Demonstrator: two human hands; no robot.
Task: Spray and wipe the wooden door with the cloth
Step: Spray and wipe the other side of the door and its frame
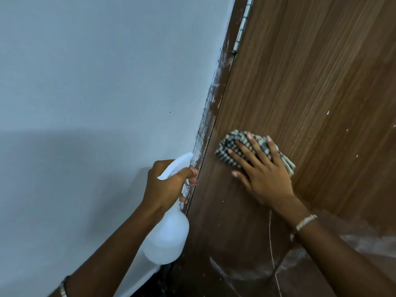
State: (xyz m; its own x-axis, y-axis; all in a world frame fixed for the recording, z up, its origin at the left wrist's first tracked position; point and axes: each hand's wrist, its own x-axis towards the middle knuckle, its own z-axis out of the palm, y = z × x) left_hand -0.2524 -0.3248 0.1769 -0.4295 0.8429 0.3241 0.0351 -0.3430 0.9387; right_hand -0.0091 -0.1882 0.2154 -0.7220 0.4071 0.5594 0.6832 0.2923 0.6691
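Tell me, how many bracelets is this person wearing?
2: one bracelet on the right wrist, behind the hand pressing the cloth to the door; another band on the left forearm, at the frame's bottom edge, partly cut off.

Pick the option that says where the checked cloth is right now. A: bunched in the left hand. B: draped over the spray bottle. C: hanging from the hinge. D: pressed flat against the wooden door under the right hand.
D: the right hand spreads over the checked cloth on the wooden door, while the left hand holds the spray bottle.
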